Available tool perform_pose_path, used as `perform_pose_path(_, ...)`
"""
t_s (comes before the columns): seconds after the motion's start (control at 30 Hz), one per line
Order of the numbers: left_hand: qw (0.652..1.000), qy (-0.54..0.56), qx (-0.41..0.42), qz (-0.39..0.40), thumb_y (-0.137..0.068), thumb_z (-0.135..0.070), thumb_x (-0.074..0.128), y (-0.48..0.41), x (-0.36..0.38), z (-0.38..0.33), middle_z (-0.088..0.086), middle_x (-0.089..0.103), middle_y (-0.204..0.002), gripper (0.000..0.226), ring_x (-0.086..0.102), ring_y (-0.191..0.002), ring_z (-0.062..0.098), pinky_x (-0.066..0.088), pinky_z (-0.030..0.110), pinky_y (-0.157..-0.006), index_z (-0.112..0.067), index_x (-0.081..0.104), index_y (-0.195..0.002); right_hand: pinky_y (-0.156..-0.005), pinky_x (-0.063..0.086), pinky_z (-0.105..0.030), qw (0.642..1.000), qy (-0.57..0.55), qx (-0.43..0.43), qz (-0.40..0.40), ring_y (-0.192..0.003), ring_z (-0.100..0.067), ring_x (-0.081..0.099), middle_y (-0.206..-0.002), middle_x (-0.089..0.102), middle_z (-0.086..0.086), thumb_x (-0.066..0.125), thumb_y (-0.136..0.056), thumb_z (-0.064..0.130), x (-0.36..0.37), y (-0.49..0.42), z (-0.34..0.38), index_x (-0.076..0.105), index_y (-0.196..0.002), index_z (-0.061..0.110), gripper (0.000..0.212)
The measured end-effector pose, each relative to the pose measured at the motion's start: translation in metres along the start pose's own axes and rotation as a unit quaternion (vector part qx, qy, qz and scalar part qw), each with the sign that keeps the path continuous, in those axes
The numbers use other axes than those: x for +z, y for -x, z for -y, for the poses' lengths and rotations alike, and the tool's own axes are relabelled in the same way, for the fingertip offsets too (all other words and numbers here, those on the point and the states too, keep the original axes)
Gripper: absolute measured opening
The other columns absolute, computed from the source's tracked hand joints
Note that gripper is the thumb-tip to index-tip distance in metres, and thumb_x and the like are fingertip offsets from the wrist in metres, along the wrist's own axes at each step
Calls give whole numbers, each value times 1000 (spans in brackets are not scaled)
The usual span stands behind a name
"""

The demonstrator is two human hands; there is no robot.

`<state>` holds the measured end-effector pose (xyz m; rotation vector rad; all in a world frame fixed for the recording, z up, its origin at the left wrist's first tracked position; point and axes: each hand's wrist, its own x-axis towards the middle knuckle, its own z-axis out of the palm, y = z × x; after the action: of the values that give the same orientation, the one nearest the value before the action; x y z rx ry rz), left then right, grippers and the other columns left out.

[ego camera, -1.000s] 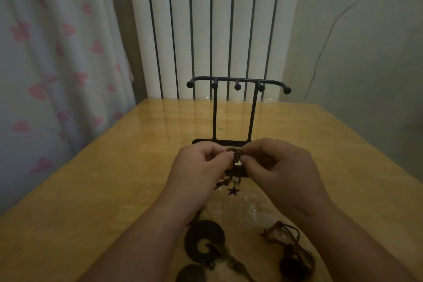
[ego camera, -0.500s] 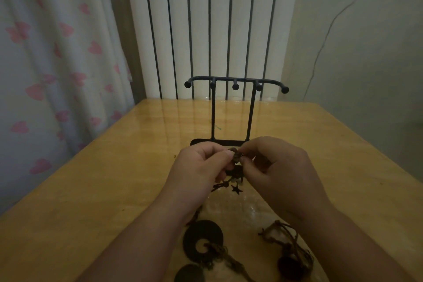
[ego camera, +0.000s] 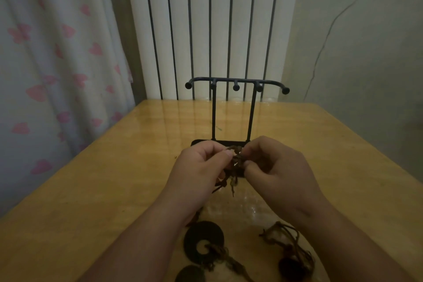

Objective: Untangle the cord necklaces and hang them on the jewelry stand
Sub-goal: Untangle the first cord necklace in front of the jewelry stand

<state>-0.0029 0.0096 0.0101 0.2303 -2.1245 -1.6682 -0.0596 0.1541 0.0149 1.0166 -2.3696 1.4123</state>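
Note:
A tangled brown cord necklace (ego camera: pixel 234 167) is held above the table between both hands, its loose ends dangling below. My left hand (ego camera: pixel 199 167) pinches the knot from the left and my right hand (ego camera: pixel 274 167) pinches it from the right. Just behind the hands stands the black jewelry stand (ego camera: pixel 235 82), its hooks bare and its base partly hidden by my fingers. Near the table's front edge lie a necklace with a black ring pendant (ego camera: pixel 203 242) and another bunched cord necklace with a dark round pendant (ego camera: pixel 290 252).
The wooden table (ego camera: pixel 114 190) runs back to a white radiator (ego camera: pixel 206 30). A curtain with pink hearts (ego camera: pixel 57 64) hangs to the left. A second dark disc (ego camera: pixel 190 275) lies at the bottom edge. A clear plastic sheet (ego camera: pixel 247 208) lies under the necklaces.
The star pendant that hung below the knot is no longer seen; only cord ends dangle now. Both hands stay in place, working the knot with small finger movements.

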Motion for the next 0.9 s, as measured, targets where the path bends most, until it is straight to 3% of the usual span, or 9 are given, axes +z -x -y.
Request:
perform_pose_path(0.13, 1000, -20, 13, 0, -93, -25, 61, 1, 0, -1, -13, 63, -62, 17, 57, -61, -1, 44, 15, -57, -24, 71, -79, -53, 44, -11, 1000, 7, -12, -12, -65, 1, 58, -72, 62, 20, 62, -81, 31, -2, 0, 1, 62, -81, 35, 5)
perform_pose_path(0.4, 999, -36, 25, 0, -92, -23, 62, 2, -1, -1, -12, 67, -69, 16, 60, -65, -2, 45, 16, -59, -25, 71, -80, -54, 45, -14, 999, 48, 9, 9, -67, 3, 54, -68, 57, 11, 61, -80, 32, 0, -1, 4, 59, -77, 33, 4)
perform_pose_path(0.47, 999, -34, 18, -2, -92, -22, 62, 2, 0, -2, -10, 67, -69, 16, 59, -64, -2, 45, 13, -57, -24, 71, -79, -51, 44, -16, 999, 25, 18, 9, -62, -1, 52, -66, 57, 8, 59, -78, 32, 0, -1, 5, 57, -76, 31, 3)
perform_pose_path(0.63, 1000, -4, -18, 11, -89, -17, 59, 0, 0, -1, -2, 63, -68, 18, 58, -68, 13, 48, 30, -66, -17, 68, -73, -57, 53, -29, 994, -90, 58, -35, -67, -16, 59, -72, 64, -3, 62, -76, 24, -1, -3, 9, 63, -79, 21, 4)
perform_pose_path(0.73, 999, 5, -23, 34, -88, -14, 59, 0, -1, -1, -2, 61, -68, 19, 55, -68, 13, 47, 34, -68, -18, 68, -71, -61, 57, -23, 984, -154, 83, -42, -72, -17, 64, -79, 67, -4, 66, -81, 7, -3, -3, 9, 65, -85, 19, 12)
perform_pose_path(0.83, 998, 37, -31, 42, -89, -13, 61, 0, -3, 0, -4, 63, -69, 22, 57, -68, 13, 47, 33, -69, -25, 68, -71, -61, 53, -14, 979, -177, 97, -23, -75, -6, 67, -83, 71, 1, 62, -86, 5, -4, -4, 10, 70, -91, 21, 19)
perform_pose_path(0.9, 997, 65, -32, 34, -86, -17, 65, 0, -4, 0, -2, 67, -76, 10, 60, -72, 15, 48, 33, -69, -25, 69, -82, -60, 52, -12, 977, -186, 103, -17, -73, -4, 67, -81, 72, 2, 61, -87, 4, -3, -4, 10, 72, -87, 19, 19)
